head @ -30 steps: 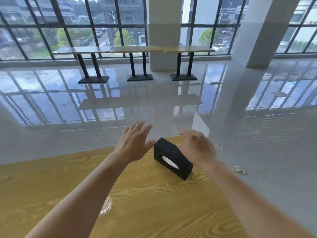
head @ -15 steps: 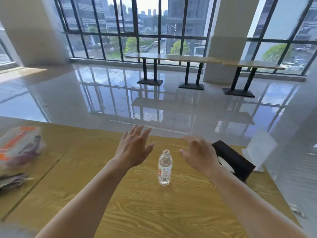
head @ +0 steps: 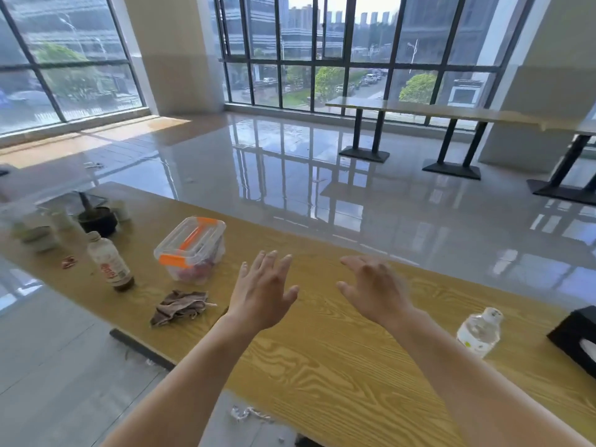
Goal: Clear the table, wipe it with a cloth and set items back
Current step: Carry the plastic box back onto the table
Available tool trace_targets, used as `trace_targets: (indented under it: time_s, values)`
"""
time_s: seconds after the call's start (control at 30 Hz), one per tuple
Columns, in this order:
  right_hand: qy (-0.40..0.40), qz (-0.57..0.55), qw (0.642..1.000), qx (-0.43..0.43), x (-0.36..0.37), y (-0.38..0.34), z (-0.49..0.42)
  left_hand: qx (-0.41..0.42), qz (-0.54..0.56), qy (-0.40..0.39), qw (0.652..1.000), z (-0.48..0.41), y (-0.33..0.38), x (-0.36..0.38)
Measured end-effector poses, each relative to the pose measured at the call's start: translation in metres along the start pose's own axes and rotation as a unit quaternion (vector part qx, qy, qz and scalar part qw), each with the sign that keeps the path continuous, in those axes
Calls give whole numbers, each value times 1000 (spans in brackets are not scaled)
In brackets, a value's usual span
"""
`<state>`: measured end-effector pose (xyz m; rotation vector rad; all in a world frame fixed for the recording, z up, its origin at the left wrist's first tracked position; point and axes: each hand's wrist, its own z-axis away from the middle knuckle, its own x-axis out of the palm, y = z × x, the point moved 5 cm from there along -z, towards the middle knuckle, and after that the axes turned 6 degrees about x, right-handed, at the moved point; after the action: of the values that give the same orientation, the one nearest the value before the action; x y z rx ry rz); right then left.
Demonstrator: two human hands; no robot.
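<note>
A long wooden table runs from left to right below me. My left hand and my right hand hover over its middle, fingers spread, holding nothing. A crumpled brown cloth lies left of my left hand. Behind the cloth stands a clear plastic box with orange clips. A brown drink bottle stands further left. To the right of my right arm sits a clear water bottle, and a black tissue box is cut off by the right edge.
At the table's far left are a dark bowl, pale cups and a small red scrap, all blurred. Other tables stand by the windows across the glossy floor. Paper scraps lie on the floor near me.
The view has swung left: the tissue box and water bottle slid to the right, and the box, cloth and brown bottle came into sight. Both hands stay open and spread.
</note>
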<state>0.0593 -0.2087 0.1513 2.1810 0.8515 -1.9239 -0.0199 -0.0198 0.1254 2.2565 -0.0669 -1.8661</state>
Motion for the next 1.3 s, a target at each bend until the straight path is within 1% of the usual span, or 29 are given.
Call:
trace_targets:
  time_s: [0.13,0.27,0.47,0.63,0.73,0.9,1.03,1.17,1.3]
  values:
    - [-28,-19,999,-30,29,-50,-32,-45,1,12,999,0,-62,-6]
    - [-49,-44,996,-64,63,-89,-67,-90,-10,7,996,-3,-117,1]
    - [-77,-63,988,-119,111,-138,-131,-148,-28,11,989,-23,-184,9]
    - [-107,-67,982,-144,145,-172,-168,-179,-20,2,984,-38,-230,21]
    - [-121,-71,980,-143,166,-188,-186,-180,-22,-13,983,-51,-257,30]
    - [-138,-70,983,-102,204,-215,-220,-157,-27,-16,987,-83,-318,39]
    - [-160,-94,982,-35,240,-243,-244,-141,-16,-15,990,-109,-377,45]
    - [-202,-128,970,43,273,-272,-264,-116,-9,-31,993,-136,-424,54]
    - [-243,-146,951,122,301,-289,-279,-115,7,-38,993,-155,-453,65]
